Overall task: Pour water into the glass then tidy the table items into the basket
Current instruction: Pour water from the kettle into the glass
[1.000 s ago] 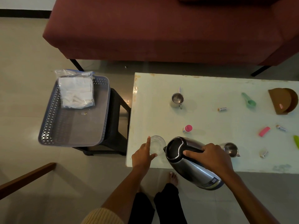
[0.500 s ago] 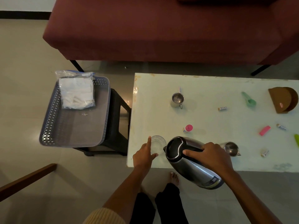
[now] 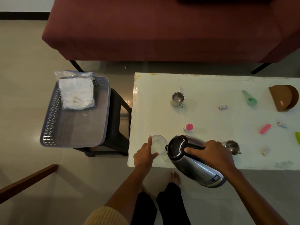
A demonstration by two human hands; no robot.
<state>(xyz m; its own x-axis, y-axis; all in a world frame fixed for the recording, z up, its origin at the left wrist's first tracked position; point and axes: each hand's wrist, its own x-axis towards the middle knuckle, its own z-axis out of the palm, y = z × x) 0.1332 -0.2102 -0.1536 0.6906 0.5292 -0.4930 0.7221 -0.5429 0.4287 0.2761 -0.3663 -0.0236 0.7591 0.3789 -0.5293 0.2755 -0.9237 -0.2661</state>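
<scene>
- Left hand (image 3: pixel 145 155): grasps the glass (image 3: pixel 158 146), forefinger laid along its left side, thumb against its near side.
- Glass: stands upright on the table (image 3: pixel 211 85), at the table's near-left corner. Any water level inside cannot be made out.
- Right hand (image 3: pixel 214 155): clenched around the top handle of the electric kettle (image 3: pixel 194 166).
- Electric kettle: held tilted over the table's near edge, spout just beside the glass rim, base projecting past the table's edge. No water stream can be discerned.
- Basket (image 3: pixel 48 120): rests on a black stool (image 3: pixel 116 120) off the table's left end. It contains a clear plastic bag (image 3: pixel 76 93) of white material at its far end.
- Items lying on the table: two steel cups (image 3: pixel 178 97) (image 3: pixel 232 146), a pink-capped bottle (image 3: pixel 188 127) near the table's middle, a green scoop (image 3: pixel 249 98), a brown holder (image 3: pixel 284 98) and a pink clip-like piece (image 3: pixel 265 128) toward the table's right end.
</scene>
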